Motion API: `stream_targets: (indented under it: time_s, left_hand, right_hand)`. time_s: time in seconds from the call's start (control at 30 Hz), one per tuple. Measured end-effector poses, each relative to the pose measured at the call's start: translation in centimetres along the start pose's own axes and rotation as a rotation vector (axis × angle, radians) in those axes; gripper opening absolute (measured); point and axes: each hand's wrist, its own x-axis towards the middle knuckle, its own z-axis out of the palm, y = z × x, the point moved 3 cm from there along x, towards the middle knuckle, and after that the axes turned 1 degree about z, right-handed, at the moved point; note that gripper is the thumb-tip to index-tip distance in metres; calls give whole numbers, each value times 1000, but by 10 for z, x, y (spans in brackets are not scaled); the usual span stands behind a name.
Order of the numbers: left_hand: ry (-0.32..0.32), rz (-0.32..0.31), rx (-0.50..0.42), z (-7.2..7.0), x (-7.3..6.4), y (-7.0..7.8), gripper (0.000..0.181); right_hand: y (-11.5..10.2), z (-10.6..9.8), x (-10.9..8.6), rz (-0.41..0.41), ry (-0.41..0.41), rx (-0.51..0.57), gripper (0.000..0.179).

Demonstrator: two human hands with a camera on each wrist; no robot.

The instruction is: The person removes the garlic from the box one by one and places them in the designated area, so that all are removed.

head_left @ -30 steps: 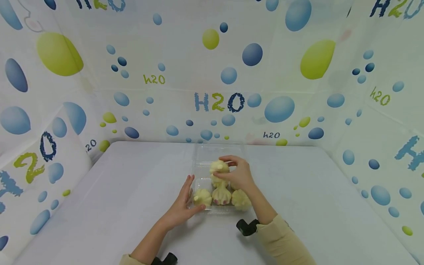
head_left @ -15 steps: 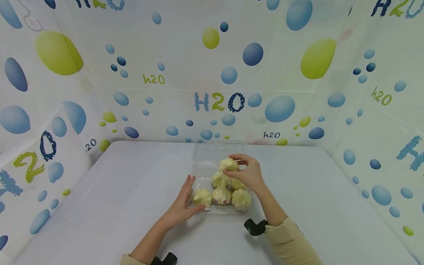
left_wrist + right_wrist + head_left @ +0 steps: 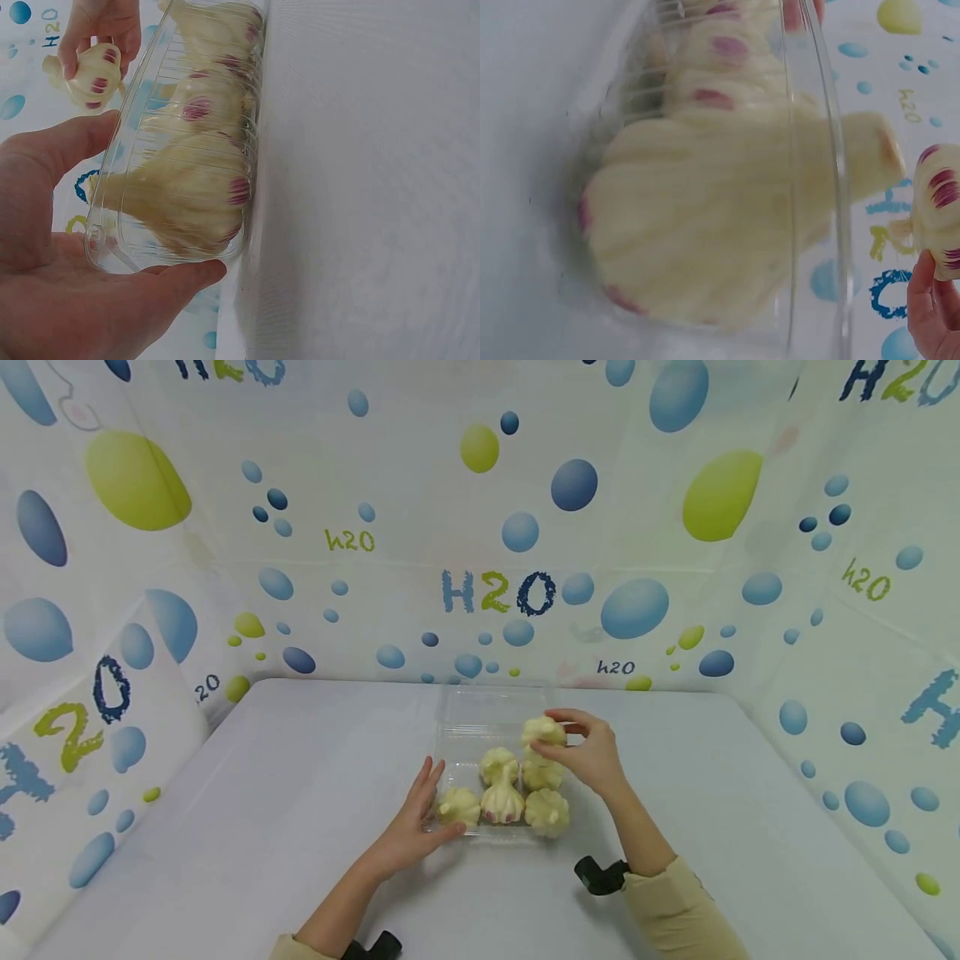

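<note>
A clear plastic clamshell container [image 3: 495,833] stands on the table with several pale garlic bulbs in it. Three bulbs line its front, the middle one [image 3: 502,802] with purple marks. Behind them lie another bulb [image 3: 498,766] and one at the right [image 3: 542,774]. My right hand [image 3: 588,756] pinches a garlic bulb [image 3: 543,732] between thumb and fingers, above the back right of the container; purple streaks show on this bulb [image 3: 95,77] in the left wrist view. My left hand [image 3: 411,822] rests around the container's front left corner, fingers straight along the side, thumb [image 3: 187,279] at the front.
The container's transparent lid [image 3: 495,702] lies folded open towards the back wall. A white table [image 3: 300,777] carries everything, enclosed by a printed H2O curtain [image 3: 420,485] at the back and sides. Black wrist devices [image 3: 602,877] sit at both forearms.
My right hand has moved to the right with its garlic bulb, from above the middle of the container to the back right. The left hand has stayed at the corner.
</note>
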Motion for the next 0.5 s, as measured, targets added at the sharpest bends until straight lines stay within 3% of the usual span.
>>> stream_targets:
  time_s: [0.27, 0.5]
  left_hand:
    - [2, -12, -2, 0, 0, -1, 87]
    - [-3, -10, -10, -1, 0, -2, 87]
  right_hand:
    - [35, -16, 11, 3, 47, 22, 45]
    - [20, -27, 1, 7, 100, 6, 41]
